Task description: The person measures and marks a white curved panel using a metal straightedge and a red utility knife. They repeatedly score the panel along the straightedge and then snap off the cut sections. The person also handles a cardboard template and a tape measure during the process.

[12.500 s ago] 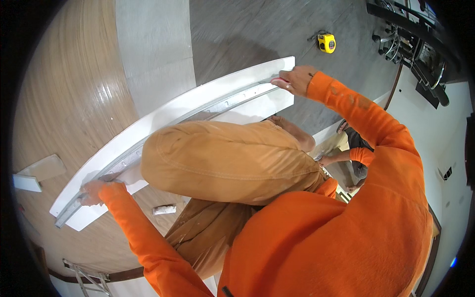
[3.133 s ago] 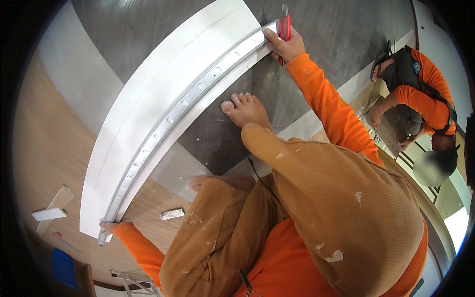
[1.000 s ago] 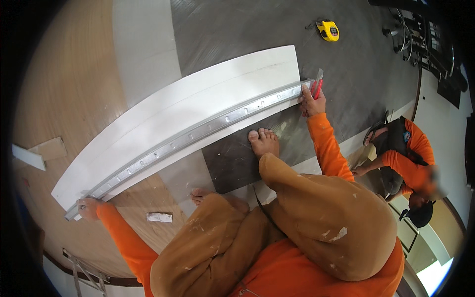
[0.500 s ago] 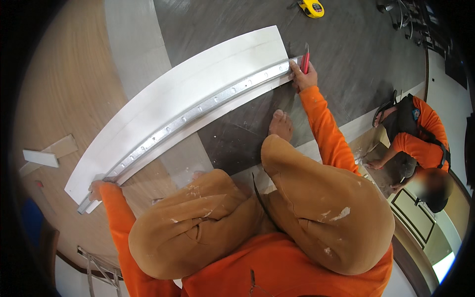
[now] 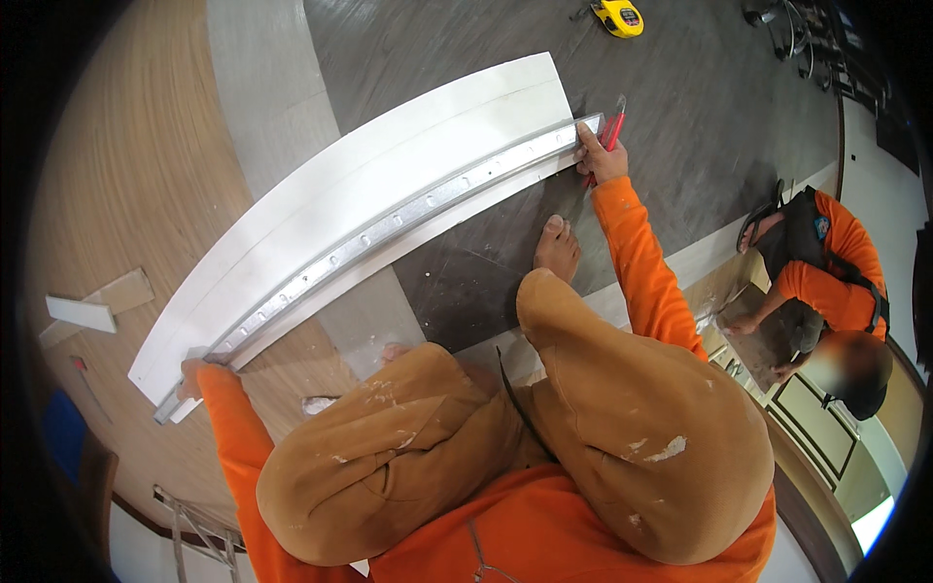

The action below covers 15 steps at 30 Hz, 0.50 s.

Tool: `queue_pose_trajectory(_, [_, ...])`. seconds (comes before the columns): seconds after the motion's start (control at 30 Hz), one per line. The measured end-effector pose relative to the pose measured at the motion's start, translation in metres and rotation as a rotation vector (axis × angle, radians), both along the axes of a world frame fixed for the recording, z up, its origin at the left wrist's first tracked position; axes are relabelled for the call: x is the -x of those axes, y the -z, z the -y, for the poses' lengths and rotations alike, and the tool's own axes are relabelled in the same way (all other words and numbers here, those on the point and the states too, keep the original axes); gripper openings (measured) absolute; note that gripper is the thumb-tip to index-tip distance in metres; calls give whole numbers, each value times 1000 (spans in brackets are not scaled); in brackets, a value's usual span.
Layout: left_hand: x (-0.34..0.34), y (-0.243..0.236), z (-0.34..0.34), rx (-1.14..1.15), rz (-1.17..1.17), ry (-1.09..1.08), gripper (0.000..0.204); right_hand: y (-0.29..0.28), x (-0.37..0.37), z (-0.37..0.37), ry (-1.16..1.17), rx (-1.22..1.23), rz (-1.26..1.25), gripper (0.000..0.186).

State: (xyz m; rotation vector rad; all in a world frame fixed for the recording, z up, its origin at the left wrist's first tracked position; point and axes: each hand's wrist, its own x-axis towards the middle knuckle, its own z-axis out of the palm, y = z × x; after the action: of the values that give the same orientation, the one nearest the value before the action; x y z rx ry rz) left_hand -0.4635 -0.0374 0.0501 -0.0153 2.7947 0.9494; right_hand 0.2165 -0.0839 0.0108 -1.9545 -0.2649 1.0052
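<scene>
— The utility knife (image 5: 613, 132) has tilted toward one o'clock in the gripping right hand (image 5: 604, 158).
— Left hand (image 5: 191, 377) grips the metal channel (image 5: 398, 220) at eight, on white board (image 5: 340, 185), ten o'clock. Probably aligning; next needs firm pressing.

No lettering or numbers can be read.

wood-look floor (image 5: 126, 194), pale grey strip (image 5: 255, 102), dark grey floor (image 5: 437, 49) — white wall (image 5: 877, 199)

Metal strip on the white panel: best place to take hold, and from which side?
Probably the metal strip's left end and right end together, from the near side: it's long and slim, and both ends jut past the white panel's edges.
</scene>
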Motion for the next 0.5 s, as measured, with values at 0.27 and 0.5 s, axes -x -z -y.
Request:
queue_pose_trajectory(0.27, [0,-2,-1,61,32,6,50,10,-9,6,-36,-56,-46,40])
queue_pose_trajectory(0.5, [8,3,4,48,18,18,52,16,-5,16,-18,-18,66,40])
